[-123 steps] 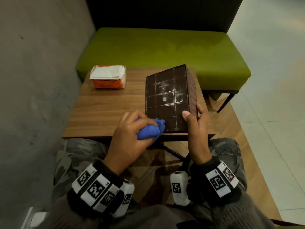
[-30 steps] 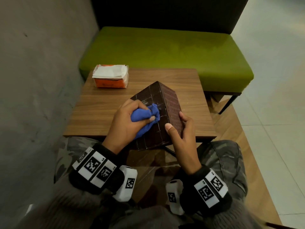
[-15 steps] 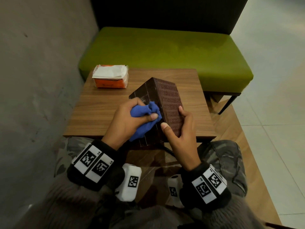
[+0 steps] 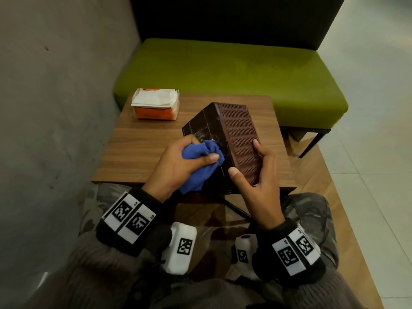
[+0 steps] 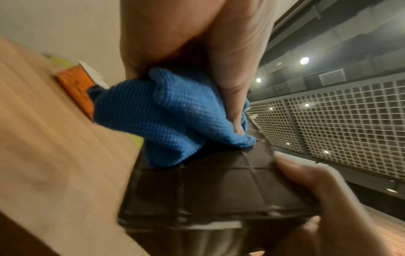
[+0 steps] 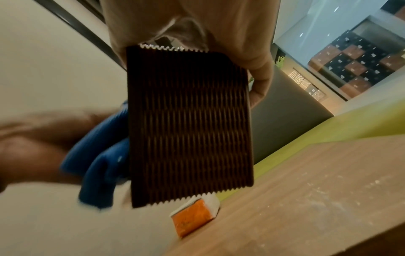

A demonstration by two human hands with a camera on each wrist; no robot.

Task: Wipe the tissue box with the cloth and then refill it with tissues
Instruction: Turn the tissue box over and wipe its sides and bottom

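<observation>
Gripping the bunched cloth (image 4: 201, 161) in my left hand (image 4: 178, 166), thumb and fingers curled round it, I press it on the smooth gridded face of the tissue box (image 4: 225, 143). My right hand (image 4: 258, 181) clamps the box's near end, thumb on the gridded face, fingers on the ribbed side. The box is tilted up at the table's (image 4: 142, 152) near edge. Judgement: keep the right hold firm, work the cloth along the grooves, then turn to the ribbed side. Tissue pack (image 4: 156, 105) sits well apart at the far left corner; nothing blocks the wiping. A green bench (image 4: 234, 70) stands behind the table.
</observation>
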